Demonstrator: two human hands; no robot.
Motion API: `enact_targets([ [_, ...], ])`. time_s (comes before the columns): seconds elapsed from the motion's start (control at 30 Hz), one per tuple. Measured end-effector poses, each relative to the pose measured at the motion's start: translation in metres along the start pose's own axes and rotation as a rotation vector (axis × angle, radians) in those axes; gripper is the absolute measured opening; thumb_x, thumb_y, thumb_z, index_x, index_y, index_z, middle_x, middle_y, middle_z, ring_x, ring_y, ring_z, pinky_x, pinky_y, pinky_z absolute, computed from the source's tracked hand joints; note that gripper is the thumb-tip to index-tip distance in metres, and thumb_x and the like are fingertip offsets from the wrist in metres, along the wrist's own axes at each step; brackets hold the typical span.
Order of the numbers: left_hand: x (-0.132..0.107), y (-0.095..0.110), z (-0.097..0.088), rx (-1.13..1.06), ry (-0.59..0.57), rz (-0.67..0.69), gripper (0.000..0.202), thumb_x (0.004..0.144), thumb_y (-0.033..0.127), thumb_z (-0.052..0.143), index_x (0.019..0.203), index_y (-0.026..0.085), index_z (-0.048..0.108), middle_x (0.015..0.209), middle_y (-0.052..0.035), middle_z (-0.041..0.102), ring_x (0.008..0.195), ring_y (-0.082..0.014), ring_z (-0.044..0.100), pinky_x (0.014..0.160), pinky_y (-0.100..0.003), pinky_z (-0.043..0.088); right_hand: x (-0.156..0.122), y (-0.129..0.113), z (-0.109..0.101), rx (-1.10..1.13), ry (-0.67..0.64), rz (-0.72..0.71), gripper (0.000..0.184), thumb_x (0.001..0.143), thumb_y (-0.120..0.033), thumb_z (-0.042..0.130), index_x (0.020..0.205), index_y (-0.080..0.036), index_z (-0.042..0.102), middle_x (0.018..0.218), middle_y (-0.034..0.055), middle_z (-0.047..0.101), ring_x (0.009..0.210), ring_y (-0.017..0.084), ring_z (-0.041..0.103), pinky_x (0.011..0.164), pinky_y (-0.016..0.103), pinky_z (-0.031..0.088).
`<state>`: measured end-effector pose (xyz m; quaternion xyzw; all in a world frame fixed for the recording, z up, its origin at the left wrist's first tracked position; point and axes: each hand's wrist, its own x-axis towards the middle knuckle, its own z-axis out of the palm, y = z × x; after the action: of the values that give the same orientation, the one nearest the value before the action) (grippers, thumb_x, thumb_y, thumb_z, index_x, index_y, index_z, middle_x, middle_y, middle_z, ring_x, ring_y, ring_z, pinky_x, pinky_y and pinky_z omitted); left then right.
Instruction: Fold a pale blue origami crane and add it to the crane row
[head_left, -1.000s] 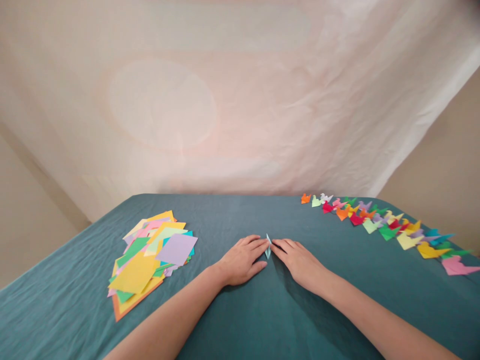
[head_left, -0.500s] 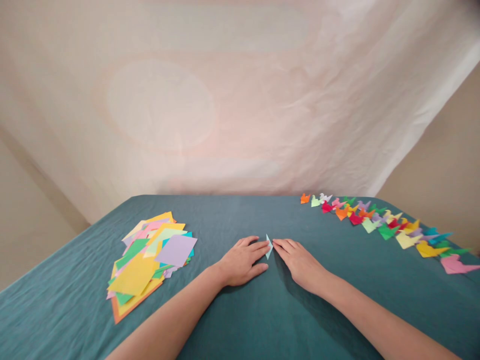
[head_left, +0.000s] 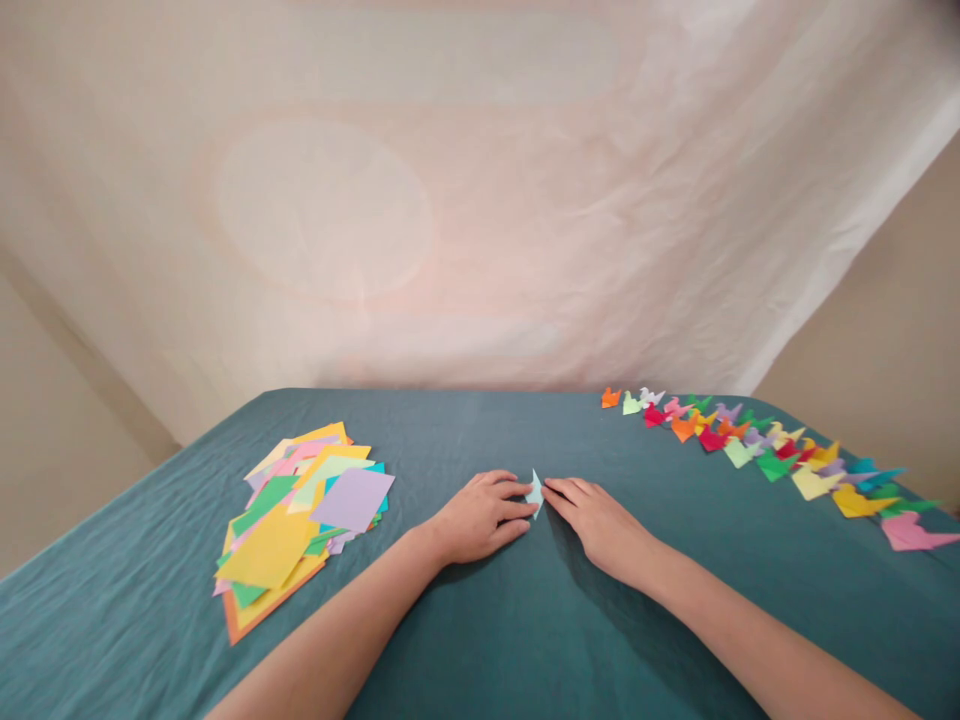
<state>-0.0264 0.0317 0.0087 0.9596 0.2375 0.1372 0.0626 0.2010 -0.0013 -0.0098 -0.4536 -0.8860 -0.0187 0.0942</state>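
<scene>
A small light-blue folded paper [head_left: 535, 491] stands on edge on the teal cloth [head_left: 525, 620], between my two hands. My left hand [head_left: 480, 517] lies low on the cloth with its fingers curled in, pinching the paper's left side. My right hand [head_left: 600, 522] reaches in from the right with its fingers close together, the tips pressed on the paper's right edge. The lower part of the paper is hidden behind my fingertips.
A loose pile of coloured paper squares [head_left: 300, 510] lies on the left of the cloth. Several folded paper figures [head_left: 765, 450] in many colours sit in a line along the right side. A pale wrinkled sheet [head_left: 480, 200] hangs behind the table.
My left fingers have curled in and drawn back slightly, and the paper has turned to show a broader face. My right hand has hardly moved.
</scene>
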Motion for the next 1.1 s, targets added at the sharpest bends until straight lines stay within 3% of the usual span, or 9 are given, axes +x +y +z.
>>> enact_targets([
  [0.27, -0.001, 0.002, -0.01, 0.045, -0.037, 0.072, 0.03, 0.09, 0.032, 0.043, 0.116, 0.029, 0.059, 0.13, -0.0043, 0.05, 0.121, -0.026, 0.04, 0.102, -0.043, 0.031, 0.0, -0.002, -0.003, 0.01, -0.007, -0.001, 0.05, 0.08, -0.002, 0.035, 0.127, -0.014, 0.048, 0.13, 0.0107, 0.049, 0.114, 0.022, 0.045, 0.093, 0.038, 0.041],
  [0.63, -0.001, 0.0, -0.003, -0.095, 0.027, 0.008, 0.034, 0.087, 0.026, 0.045, 0.118, 0.018, 0.056, 0.125, -0.0076, 0.055, 0.116, -0.0206, 0.047, 0.104, -0.038, 0.031, -0.005, 0.001, 0.004, 0.078, 0.073, -0.018, 0.049, 0.081, -0.004, 0.036, 0.128, -0.014, 0.045, 0.128, 0.0107, 0.05, 0.115, 0.021, 0.044, 0.097, 0.038, 0.038],
  [0.87, -0.001, 0.001, -0.003, -0.123, 0.034, -0.018, 0.033, 0.086, 0.027, 0.045, 0.116, 0.019, 0.055, 0.126, -0.0069, 0.054, 0.116, -0.0216, 0.047, 0.103, -0.039, 0.032, -0.004, 0.002, 0.004, 0.147, 0.14, -0.029, 0.047, 0.081, -0.004, 0.035, 0.125, -0.015, 0.048, 0.119, 0.0108, 0.055, 0.109, 0.02, 0.049, 0.093, 0.04, 0.042],
  [1.1, -0.001, 0.002, -0.004, -0.133, 0.034, -0.014, 0.036, 0.087, 0.028, 0.044, 0.122, 0.021, 0.05, 0.126, -0.0065, 0.054, 0.117, -0.0221, 0.045, 0.102, -0.04, 0.032, -0.006, 0.007, 0.011, 0.059, 0.203, -0.073, 0.043, 0.081, -0.006, 0.036, 0.12, -0.012, 0.054, 0.116, 0.0122, 0.059, 0.108, 0.021, 0.053, 0.091, 0.038, 0.045],
])
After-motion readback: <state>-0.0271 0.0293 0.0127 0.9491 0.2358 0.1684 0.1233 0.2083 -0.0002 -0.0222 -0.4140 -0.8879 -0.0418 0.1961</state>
